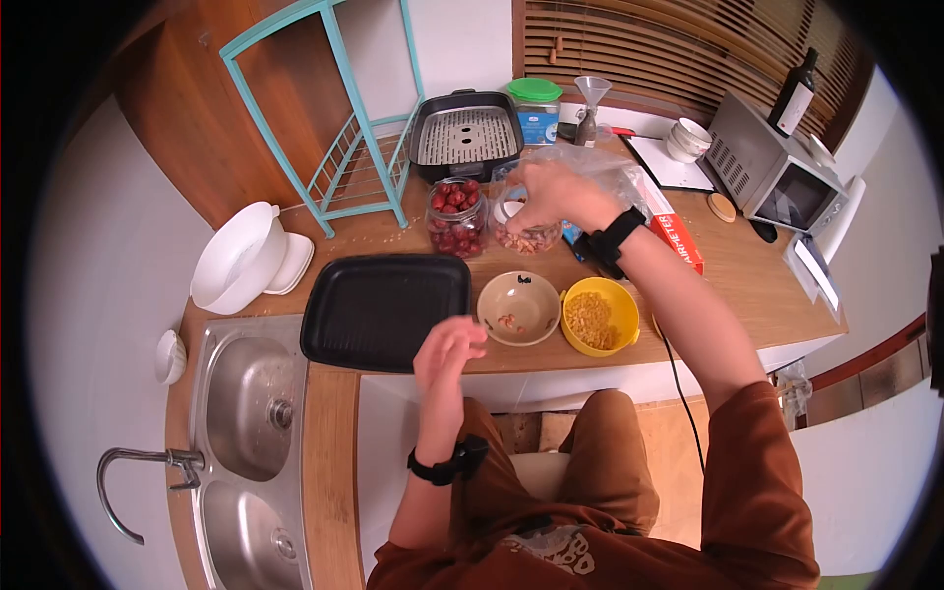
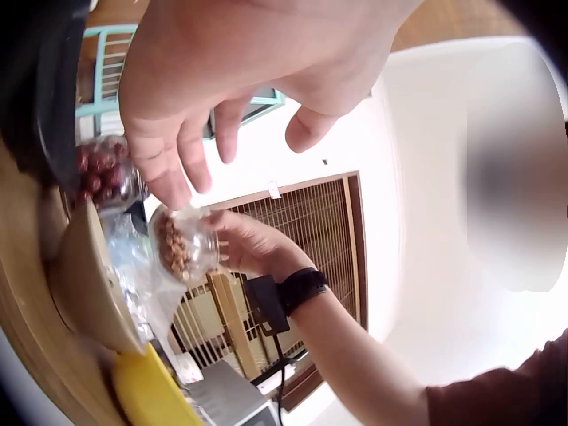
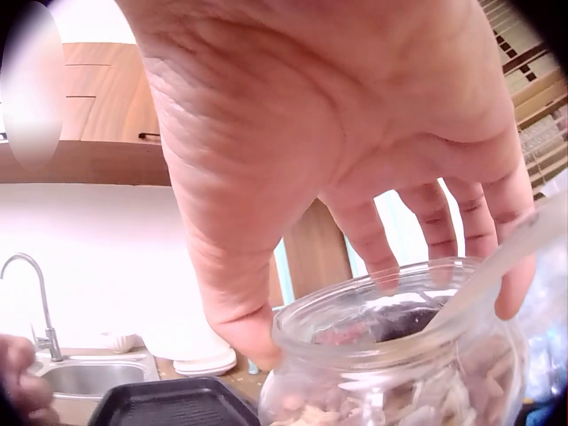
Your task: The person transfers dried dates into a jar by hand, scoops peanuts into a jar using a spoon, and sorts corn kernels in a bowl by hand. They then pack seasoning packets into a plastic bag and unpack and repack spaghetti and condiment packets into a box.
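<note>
While right grip clasps jar, left grip relaxed, wooden counter borders steel sink.

Kitchen corner with a wooden desk, steel double sink set into it, plus white walls and brown slatted window blinds. Teal rack stands by a wood panel, wooden cupboards up high. Light's bright, kinda washing the walls out. Floor might be pale wood, hard to tell from that strip.
</note>
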`<state>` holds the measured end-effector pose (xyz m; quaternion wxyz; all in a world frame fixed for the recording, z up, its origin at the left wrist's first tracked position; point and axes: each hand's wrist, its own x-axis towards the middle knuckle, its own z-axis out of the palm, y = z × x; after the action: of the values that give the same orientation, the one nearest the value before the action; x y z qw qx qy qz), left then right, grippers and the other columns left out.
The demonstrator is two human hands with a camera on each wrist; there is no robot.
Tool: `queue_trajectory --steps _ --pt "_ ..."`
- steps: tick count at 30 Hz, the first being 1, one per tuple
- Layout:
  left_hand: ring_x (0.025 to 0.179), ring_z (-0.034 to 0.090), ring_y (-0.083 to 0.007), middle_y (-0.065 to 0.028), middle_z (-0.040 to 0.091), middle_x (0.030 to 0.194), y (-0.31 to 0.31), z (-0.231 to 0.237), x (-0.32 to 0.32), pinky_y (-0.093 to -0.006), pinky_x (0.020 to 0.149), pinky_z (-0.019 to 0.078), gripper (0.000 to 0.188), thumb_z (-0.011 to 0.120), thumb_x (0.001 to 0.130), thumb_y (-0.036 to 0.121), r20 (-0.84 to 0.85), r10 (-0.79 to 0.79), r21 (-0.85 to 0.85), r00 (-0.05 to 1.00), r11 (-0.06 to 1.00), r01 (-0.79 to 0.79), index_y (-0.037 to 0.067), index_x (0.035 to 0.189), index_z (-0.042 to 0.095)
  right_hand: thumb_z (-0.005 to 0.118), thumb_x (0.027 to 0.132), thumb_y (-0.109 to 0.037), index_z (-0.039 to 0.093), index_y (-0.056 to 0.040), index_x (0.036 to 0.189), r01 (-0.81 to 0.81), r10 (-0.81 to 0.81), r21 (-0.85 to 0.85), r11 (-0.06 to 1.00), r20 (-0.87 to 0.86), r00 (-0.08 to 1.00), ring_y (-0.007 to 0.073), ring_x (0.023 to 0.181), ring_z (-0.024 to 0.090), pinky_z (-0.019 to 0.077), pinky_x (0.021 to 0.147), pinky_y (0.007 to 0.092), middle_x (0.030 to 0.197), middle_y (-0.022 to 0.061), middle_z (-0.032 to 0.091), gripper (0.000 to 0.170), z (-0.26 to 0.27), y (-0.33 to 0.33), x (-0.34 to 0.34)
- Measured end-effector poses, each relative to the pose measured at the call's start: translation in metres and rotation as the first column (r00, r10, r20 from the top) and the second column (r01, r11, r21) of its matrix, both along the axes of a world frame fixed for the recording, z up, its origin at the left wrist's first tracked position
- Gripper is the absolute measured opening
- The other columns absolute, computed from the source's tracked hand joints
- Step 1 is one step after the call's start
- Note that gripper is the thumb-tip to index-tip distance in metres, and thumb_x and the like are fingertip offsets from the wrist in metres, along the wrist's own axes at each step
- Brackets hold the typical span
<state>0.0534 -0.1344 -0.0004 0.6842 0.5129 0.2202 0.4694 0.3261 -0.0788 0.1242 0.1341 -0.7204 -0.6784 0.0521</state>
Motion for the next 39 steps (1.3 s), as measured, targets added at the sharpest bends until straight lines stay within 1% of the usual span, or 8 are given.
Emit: queue_trajectory --steps 4,6,9,17,25,35,38,39 --pt "0.082 0.063 -0.0158 -0.0069 0.068 0.089 0.005 -0.010 -0.029 -0.0272 0.078 0.0469 0.011 0.060 0.097 0.007 -0.245 0.019 0.230 0.969 0.973 0.039 0.000 0.091 0.065 0.083 0.061 -0.044 0.065 0.0032 0.126 0.108 -0.110 -0.077 0.991 -0.016 0.994 0.0373 0.110 0.067 0.0535 0.096 0.0406 0.118 0.0253 0.069 0.082 -0.032 0.013 0.015" --pt "0.072 0.058 -0.0153 -0.0058 0.064 0.073 0.003 -0.003 -0.033 -0.0265 0.072 0.0432 0.012 0.067 0.090 0.002 -0.378 0.257 0.563 0.889 0.826 0.001 0.000 0.080 0.060 0.083 0.062 -0.045 0.065 0.0033 0.126 0.140 -0.140 -0.114 0.984 0.005 0.990 0.0370 0.111 0.067 0.0535 0.096 0.0406 0.120 0.0251 0.069 0.083 -0.045 0.018 0.018" --pt "0.066 0.059 -0.0214 -0.0088 0.060 0.068 0.004 -0.003 -0.033 -0.0339 0.069 0.0438 0.012 0.073 0.083 0.003 -0.383 0.360 0.702 0.851 0.712 0.015 0.002 0.080 0.061 0.083 0.062 -0.048 0.065 0.0031 0.126 0.197 -0.198 -0.158 0.968 0.005 0.980 0.0367 0.112 0.067 0.0535 0.096 0.0404 0.121 0.0246 0.068 0.084 -0.062 0.023 0.019" --pt "0.061 0.053 -0.0235 -0.0083 0.058 0.067 -0.006 -0.013 -0.029 -0.0322 0.057 0.0402 0.018 0.071 0.086 0.001 -0.300 0.340 0.626 0.891 0.775 -0.085 -0.002 0.076 0.056 0.081 0.061 -0.049 0.073 0.0045 0.104 0.197 -0.198 -0.082 0.977 0.003 0.980 0.0393 0.106 0.068 0.0559 0.092 0.0421 0.112 0.0279 0.069 0.069 -0.091 0.027 0.018" --pt "0.053 0.036 -0.0253 -0.0126 0.038 0.056 -0.007 -0.026 -0.043 -0.0374 0.053 0.0302 0.037 0.059 0.095 -0.001 -0.316 0.382 0.686 0.869 0.724 -0.069 -0.002 0.065 0.038 0.079 0.068 -0.054 0.065 -0.0001 0.128 0.199 -0.201 -0.118 0.973 -0.007 0.979 0.0391 0.114 0.063 0.0515 0.099 0.0431 0.121 0.0279 0.065 0.081 -0.084 0.014 0.019" --pt "0.052 0.032 -0.0204 -0.0106 0.037 0.057 -0.021 -0.030 -0.038 -0.0352 0.050 0.0265 0.038 0.062 0.095 0.002 -0.389 0.312 0.573 0.867 0.819 -0.038 -0.002 0.066 0.038 0.078 0.084 -0.045 0.064 0.0033 0.128 0.401 -0.362 0.101 0.910 -0.275 0.891 0.0196 0.088 0.066 0.0546 0.077 0.0332 0.109 0.0159 0.072 0.066 0.015 -0.177 0.088" --pt "0.052 0.035 -0.0191 -0.0102 0.041 0.058 -0.028 -0.028 -0.029 -0.0333 0.050 0.0280 0.035 0.066 0.092 0.002 -0.376 0.287 0.576 0.881 0.817 -0.020 -0.003 0.067 0.043 0.079 0.085 -0.037 0.071 0.0033 0.113 0.473 -0.425 0.215 0.855 -0.234 0.874 0.0188 0.080 0.066 0.0536 0.071 0.0329 0.096 0.0151 0.074 0.050 -0.006 -0.228 0.081" --pt "0.052 0.037 -0.0186 -0.0103 0.043 0.059 -0.030 -0.029 -0.028 -0.0324 0.050 0.0297 0.032 0.067 0.091 0.001 -0.391 0.268 0.574 0.881 0.819 0.006 -0.004 0.068 0.046 0.080 0.082 -0.037 0.071 0.0029 0.113 0.494 -0.451 0.194 0.848 -0.227 0.863 0.0280 0.083 0.071 0.0560 0.073 0.0380 0.091 0.0189 0.073 0.051 -0.020 -0.243 0.078"
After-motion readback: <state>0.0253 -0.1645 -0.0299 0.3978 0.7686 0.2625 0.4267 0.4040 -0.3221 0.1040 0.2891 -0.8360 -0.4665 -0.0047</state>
